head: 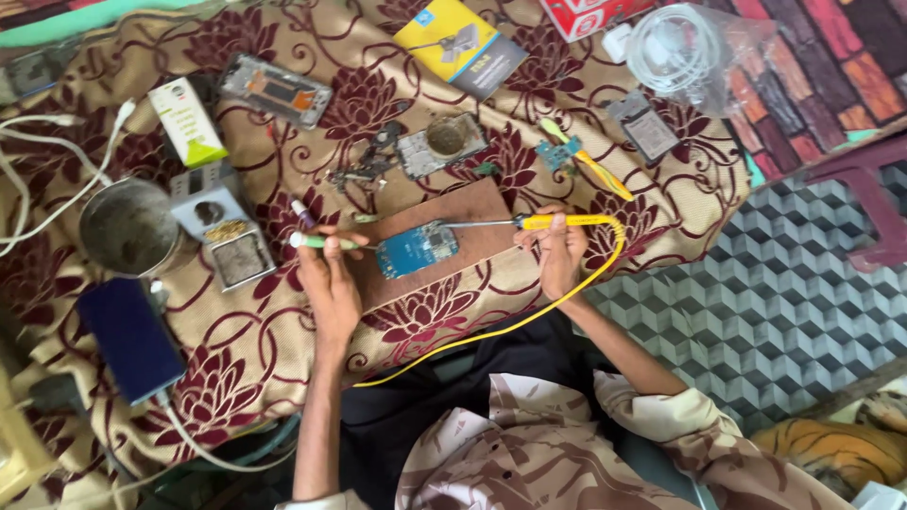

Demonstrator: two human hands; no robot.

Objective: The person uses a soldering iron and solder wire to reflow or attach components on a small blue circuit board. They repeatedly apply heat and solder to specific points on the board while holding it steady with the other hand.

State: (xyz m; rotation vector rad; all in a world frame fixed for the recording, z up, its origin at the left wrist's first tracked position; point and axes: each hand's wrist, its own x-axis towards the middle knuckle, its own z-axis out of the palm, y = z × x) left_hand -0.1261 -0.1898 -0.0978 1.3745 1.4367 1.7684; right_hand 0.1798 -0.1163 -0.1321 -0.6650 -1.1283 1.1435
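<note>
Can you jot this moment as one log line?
left hand: holds green tool | right hand: holds soldering iron | tip at blue circuit board

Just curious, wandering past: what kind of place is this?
Probably a small makeshift phone-repair spot. The right hand holds a yellow soldering iron to a blue circuit board, with an opened phone frame on the patterned cloth.

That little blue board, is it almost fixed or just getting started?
In the middle. Done: the blue board lies bare on the brown block. In hand: the right hand points the yellow iron at it; the left hand holds a green tool. Left: a phone frame lies apart.
</note>
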